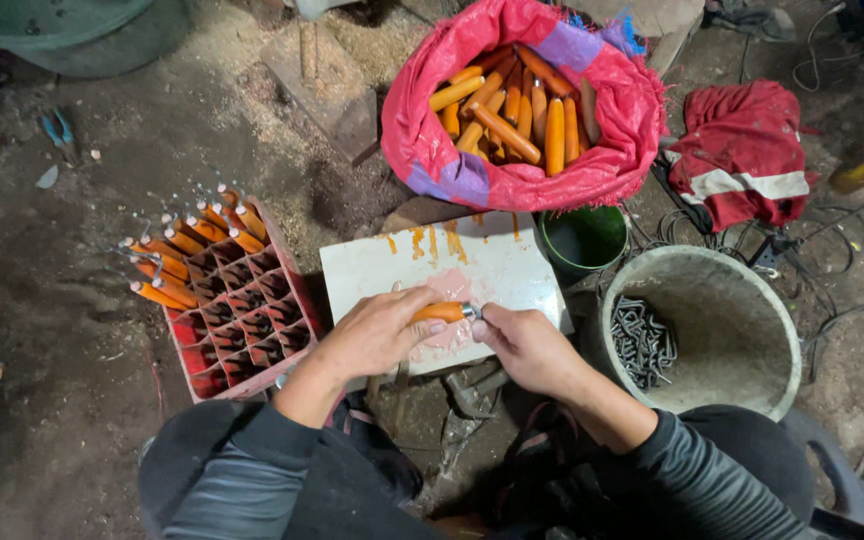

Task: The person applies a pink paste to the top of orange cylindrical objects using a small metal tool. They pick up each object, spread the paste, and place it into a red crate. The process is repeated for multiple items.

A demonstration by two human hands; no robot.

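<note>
My left hand (377, 335) clasped the orange handle (439, 312); my right hand (524, 345) pinched its metal end; light, stiff, probably smooth.

Dim, sawdust-strewn dirt floor (102, 250) under harsh overhead light

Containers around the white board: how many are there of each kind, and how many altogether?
Pink woven sack of orange handles: 1
Red divided crate with finished pieces standing in it: 1
Grey bucket of dark metal hooks: 1
Small green pot: 1
Total: 4

The left hand grips one orange handle; the right hand works at its metal end.
</note>
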